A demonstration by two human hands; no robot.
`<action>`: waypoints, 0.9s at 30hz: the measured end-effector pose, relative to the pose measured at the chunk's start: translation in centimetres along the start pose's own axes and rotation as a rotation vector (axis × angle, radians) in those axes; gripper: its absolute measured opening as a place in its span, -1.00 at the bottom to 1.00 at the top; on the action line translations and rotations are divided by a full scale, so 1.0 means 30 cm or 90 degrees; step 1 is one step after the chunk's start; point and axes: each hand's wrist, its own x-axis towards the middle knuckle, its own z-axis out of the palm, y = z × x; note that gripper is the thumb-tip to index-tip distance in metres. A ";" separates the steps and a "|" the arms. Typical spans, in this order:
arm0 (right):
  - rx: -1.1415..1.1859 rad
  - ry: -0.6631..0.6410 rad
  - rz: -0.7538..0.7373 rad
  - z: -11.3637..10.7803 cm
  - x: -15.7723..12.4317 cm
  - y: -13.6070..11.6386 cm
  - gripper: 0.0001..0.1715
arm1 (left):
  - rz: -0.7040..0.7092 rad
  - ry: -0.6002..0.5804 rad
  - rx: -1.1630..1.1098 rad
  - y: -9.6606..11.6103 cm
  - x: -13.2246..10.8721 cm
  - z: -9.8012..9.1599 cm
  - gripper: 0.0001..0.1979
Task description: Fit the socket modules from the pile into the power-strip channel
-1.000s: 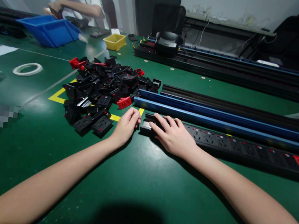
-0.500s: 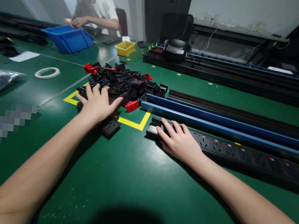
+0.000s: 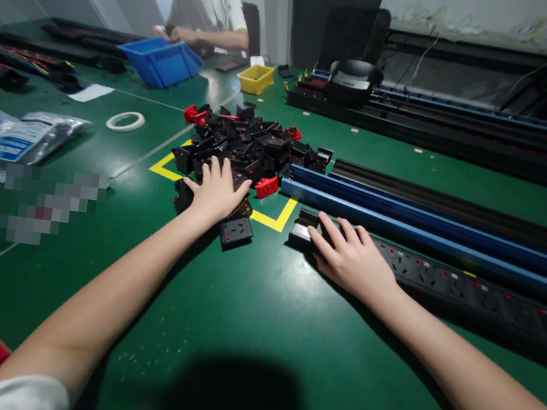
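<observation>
My left hand (image 3: 215, 192) lies palm down on the near edge of a pile of black and red socket modules (image 3: 246, 144), fingers stretched over the parts. A loose black socket module (image 3: 236, 232) sits just below that hand. My right hand (image 3: 352, 259) rests with fingers spread on the left end of a long black power strip (image 3: 450, 279) that runs off to the right. Nothing shows gripped in either hand.
Blue and black rails (image 3: 431, 229) lie behind the strip, more rails (image 3: 439, 129) at the back. A yellow tape corner (image 3: 271, 221) marks the green table. A tape roll (image 3: 125, 121), plastic bags (image 3: 7, 136), a blue bin (image 3: 161, 61), a yellow bin (image 3: 255, 78); another person (image 3: 212, 19) works beyond.
My left hand left the strip's end and moved left onto the socket pile, opening flat. The right hand stayed on the strip. The view swung left.
</observation>
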 end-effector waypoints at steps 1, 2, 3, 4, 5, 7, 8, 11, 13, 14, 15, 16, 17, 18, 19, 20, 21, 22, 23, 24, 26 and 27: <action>0.000 0.001 0.001 0.001 0.000 0.000 -0.46 | 0.002 0.002 0.001 0.000 -0.001 0.000 -0.11; 0.001 0.001 0.001 0.001 0.000 0.000 -0.46 | 0.003 0.001 0.001 -0.002 -0.002 0.001 -0.12; 0.003 0.001 0.002 0.001 0.000 -0.001 -0.46 | 0.003 0.001 0.001 -0.003 -0.002 0.001 -0.13; 0.006 0.001 0.003 0.001 0.000 -0.001 -0.46 | 0.003 0.001 0.000 -0.004 -0.002 0.001 -0.13; 0.009 0.000 0.004 0.001 0.000 -0.001 -0.46 | 0.003 0.001 0.000 -0.004 -0.002 0.002 -0.14; 0.013 0.000 0.007 0.001 0.001 -0.002 -0.47 | 0.003 0.002 -0.001 -0.003 -0.003 0.003 -0.14; 0.015 0.000 0.008 0.001 0.002 -0.002 -0.48 | 0.003 0.004 -0.002 -0.003 -0.003 0.004 -0.15; 0.015 -0.003 0.010 -0.002 0.003 -0.002 -0.51 | 0.003 0.008 -0.006 -0.004 -0.001 0.008 -0.16; 0.010 -0.004 0.011 -0.003 0.004 -0.003 -0.52 | 0.003 0.009 -0.005 -0.006 0.001 0.012 -0.16; 0.008 -0.005 0.011 -0.004 0.005 -0.003 -0.53 | 0.004 0.009 -0.005 -0.008 0.002 0.013 -0.15; 0.005 -0.005 0.010 -0.005 0.005 -0.004 -0.54 | 0.005 0.008 -0.004 -0.009 0.003 0.014 -0.15; 0.001 -0.005 0.010 -0.006 0.006 -0.004 -0.55 | 0.005 0.008 -0.004 -0.010 0.004 0.014 -0.15; -0.001 -0.005 0.009 -0.006 0.006 -0.005 -0.55 | 0.004 0.007 -0.004 -0.010 0.004 0.014 -0.15; -0.001 -0.005 0.010 -0.007 0.007 -0.006 -0.56 | 0.004 0.006 -0.003 -0.010 0.003 0.013 -0.15; -0.001 -0.006 0.010 -0.007 0.008 -0.006 -0.56 | 0.004 0.004 -0.002 -0.009 0.003 0.012 -0.15; 0.001 -0.007 0.011 -0.008 0.008 -0.007 -0.57 | 0.004 0.002 -0.002 -0.007 0.002 0.010 -0.14; 0.003 -0.008 0.012 -0.008 0.009 -0.008 -0.58 | 0.004 0.001 -0.002 -0.006 0.000 0.008 -0.14; 0.006 -0.009 0.013 -0.009 0.010 -0.008 -0.60 | 0.005 0.000 -0.002 -0.004 -0.001 0.006 -0.14; 0.009 -0.010 0.015 -0.009 0.010 -0.008 -0.61 | 0.005 0.000 -0.003 -0.002 -0.004 0.004 -0.14; 0.011 -0.010 0.016 -0.009 0.010 -0.008 -0.63 | 0.006 -0.001 -0.003 0.001 -0.006 0.002 -0.15; 0.016 -0.009 0.019 -0.009 0.010 -0.008 -0.66 | 0.005 -0.002 -0.002 0.007 -0.013 0.000 -0.15; 0.018 -0.008 0.021 -0.008 0.009 -0.007 -0.67 | 0.004 -0.003 0.000 0.011 -0.018 0.000 -0.15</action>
